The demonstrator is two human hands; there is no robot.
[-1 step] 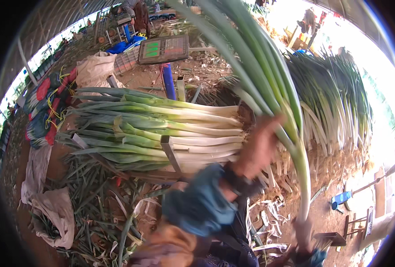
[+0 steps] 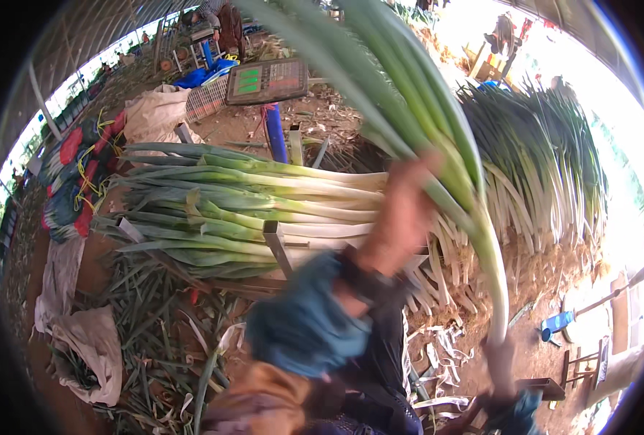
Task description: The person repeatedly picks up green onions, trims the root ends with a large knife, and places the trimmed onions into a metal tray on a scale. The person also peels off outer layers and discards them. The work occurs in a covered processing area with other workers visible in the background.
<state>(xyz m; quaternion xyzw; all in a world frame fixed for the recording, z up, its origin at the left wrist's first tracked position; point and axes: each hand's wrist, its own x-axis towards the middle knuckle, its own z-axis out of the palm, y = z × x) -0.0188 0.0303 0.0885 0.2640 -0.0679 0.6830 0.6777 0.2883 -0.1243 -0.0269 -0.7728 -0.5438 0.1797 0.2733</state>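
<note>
Metal rack [image 2: 277,248] carries leeks [image 2: 264,196]; leaf scraps [image 2: 155,330] litter dirt floor [image 2: 228,129]

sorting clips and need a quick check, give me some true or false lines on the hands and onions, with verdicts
1. The left hand is by the leafy part of a long green onion. True.
2. The right hand is up at the leaf tips. False: it is at the pale lower end.
3. The row of onions lies with its pale ends to picture left. False: they point right.
4. A larger pile of onions is at picture right. True.
5. The left sleeve is bright red near the wrist. False: it is teal there.
</note>
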